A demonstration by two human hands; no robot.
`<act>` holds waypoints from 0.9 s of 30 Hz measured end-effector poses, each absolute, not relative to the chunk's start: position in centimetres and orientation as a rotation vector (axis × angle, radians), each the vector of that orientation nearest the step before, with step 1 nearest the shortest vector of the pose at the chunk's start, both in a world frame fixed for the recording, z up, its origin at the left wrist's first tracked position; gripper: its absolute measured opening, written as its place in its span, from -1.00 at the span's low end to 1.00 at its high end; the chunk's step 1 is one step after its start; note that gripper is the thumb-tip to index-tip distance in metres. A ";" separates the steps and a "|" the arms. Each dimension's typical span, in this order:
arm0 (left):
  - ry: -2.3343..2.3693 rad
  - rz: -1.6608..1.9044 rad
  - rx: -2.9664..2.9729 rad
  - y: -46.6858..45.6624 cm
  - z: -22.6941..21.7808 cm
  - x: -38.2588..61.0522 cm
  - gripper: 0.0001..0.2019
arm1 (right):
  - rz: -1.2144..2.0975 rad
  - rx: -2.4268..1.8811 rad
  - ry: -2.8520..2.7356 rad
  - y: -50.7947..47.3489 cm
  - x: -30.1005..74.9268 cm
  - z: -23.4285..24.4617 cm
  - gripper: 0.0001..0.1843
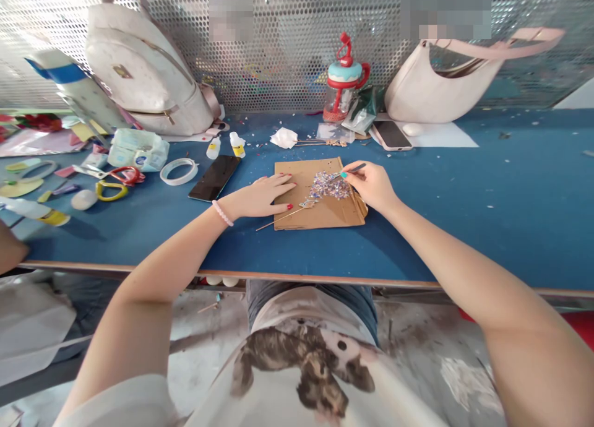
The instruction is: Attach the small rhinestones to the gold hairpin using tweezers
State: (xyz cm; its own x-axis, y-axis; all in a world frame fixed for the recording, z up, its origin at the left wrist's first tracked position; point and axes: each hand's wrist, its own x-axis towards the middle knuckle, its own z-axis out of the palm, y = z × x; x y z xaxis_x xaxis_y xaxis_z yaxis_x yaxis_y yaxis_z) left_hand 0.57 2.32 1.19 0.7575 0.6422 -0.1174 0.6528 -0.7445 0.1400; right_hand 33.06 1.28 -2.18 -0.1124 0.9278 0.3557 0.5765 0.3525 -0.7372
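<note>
A brown cardboard sheet (325, 213) lies on the blue table in front of me. On it sits a sparkly beaded ornament (328, 186) fixed to a thin gold stick (278, 219) that reaches off the left edge. My left hand (264, 196) lies flat, fingers stretched, on the cardboard's left edge beside the stick. My right hand (371, 184) is pinched on a thin dark tool (350, 169), whose tip touches the ornament's upper right.
A black phone (214, 177), tape roll (179, 171), two small glue bottles (236, 143) and scissors (121, 176) lie to the left. Behind stand a white backpack (143, 68), red-lidded bottle (342, 80), pink handbag (436, 90) and another phone (392, 134). A perforated metal screen backs the table.
</note>
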 end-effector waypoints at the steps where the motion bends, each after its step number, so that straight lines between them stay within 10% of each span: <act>1: 1.029 -0.095 2.780 2.3 1.2 0.5 -0.30 | 0.540 -1.327 -1.808 1.1 33.0 -2.0 -0.66; 27: 0.928 -0.048 2.852 2.3 1.2 0.3 -0.30 | 0.508 -1.250 -1.967 -1.1 32.5 0.0 -0.64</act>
